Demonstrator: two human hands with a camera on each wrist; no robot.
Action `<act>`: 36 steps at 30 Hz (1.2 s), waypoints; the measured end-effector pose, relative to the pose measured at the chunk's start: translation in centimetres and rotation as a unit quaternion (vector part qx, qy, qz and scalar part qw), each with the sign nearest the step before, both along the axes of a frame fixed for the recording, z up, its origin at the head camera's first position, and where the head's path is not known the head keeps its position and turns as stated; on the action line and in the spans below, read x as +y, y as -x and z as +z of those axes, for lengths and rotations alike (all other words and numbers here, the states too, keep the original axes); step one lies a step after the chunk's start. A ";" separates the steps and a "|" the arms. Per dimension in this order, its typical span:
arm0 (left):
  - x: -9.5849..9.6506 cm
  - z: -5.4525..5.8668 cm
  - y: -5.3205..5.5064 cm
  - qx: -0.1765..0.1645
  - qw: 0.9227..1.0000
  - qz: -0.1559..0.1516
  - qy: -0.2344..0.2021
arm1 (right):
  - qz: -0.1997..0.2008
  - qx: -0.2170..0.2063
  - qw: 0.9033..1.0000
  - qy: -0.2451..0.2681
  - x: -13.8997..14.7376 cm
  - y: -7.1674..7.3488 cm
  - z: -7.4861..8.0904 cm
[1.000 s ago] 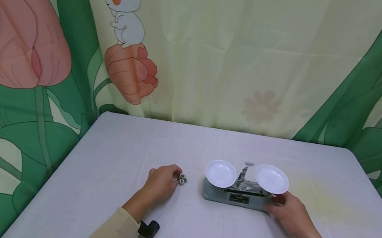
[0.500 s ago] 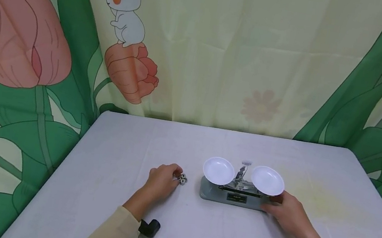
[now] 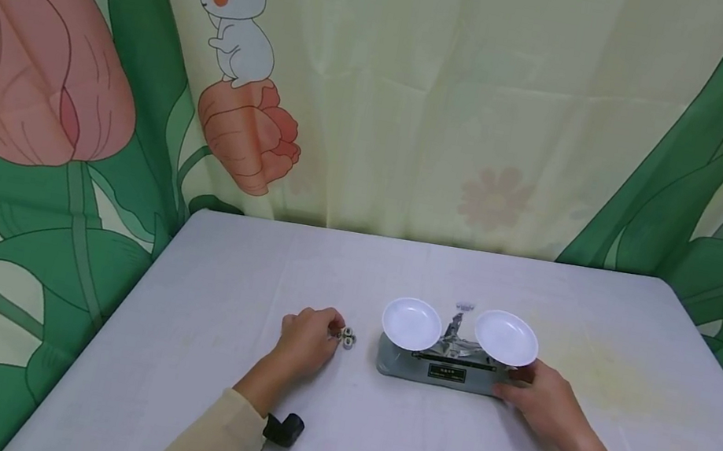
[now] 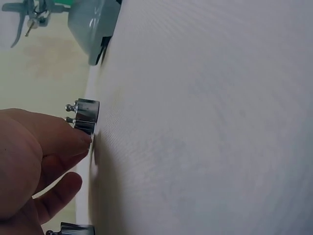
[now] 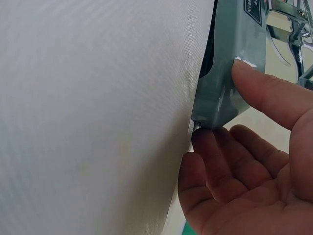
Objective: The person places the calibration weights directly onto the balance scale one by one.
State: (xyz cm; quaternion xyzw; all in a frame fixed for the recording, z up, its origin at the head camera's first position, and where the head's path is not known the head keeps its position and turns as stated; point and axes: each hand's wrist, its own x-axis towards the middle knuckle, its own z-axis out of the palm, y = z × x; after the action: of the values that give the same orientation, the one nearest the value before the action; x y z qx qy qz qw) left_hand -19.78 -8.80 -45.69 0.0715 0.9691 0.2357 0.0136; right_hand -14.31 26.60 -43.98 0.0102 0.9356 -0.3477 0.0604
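Note:
A small balance scale (image 3: 449,364) with a grey base stands on the table. Its left pan (image 3: 412,324) and right pan (image 3: 506,337) are white, with nothing on them. My right hand (image 3: 544,396) grips the right end of the base; in the right wrist view the thumb lies on the front face and the other fingers curl at the end. Left of the scale, my left hand (image 3: 306,340) has its thumb and fingers at a cluster of small shiny metal weights (image 4: 87,113). Another metal weight (image 4: 76,229) shows at the bottom of the left wrist view.
A white cloth covers the table (image 3: 240,261). Behind its far edge hangs a printed curtain (image 3: 410,106) with a rabbit, a carrot and tulips. Each wrist carries a black camera, such as the left wrist camera (image 3: 284,430).
The scale has slid slightly left with my right hand on it, and its pans have rocked a little. My left hand stays almost in place at the weights.

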 end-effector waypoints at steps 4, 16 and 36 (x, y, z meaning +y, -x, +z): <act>-0.1 0.5 -0.3 0.013 1.000 0.004 -0.007 | -0.003 -0.007 1.000 -0.003 0.0 0.1 0.0; -0.3 3.4 -1.1 0.035 0.994 -0.031 -0.097 | -0.001 -0.012 1.000 -0.004 0.0 0.0 0.1; 0.5 6.0 -1.7 0.057 0.979 -0.100 -0.166 | 0.004 -0.003 1.000 -0.006 -0.1 -0.1 0.0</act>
State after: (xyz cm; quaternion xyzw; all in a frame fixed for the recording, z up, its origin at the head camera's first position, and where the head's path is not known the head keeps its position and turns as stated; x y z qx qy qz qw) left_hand -18.11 -8.32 -39.74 0.1827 0.9035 0.3866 -0.0305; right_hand -14.21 26.55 -44.02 0.0077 0.9375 -0.3420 0.0644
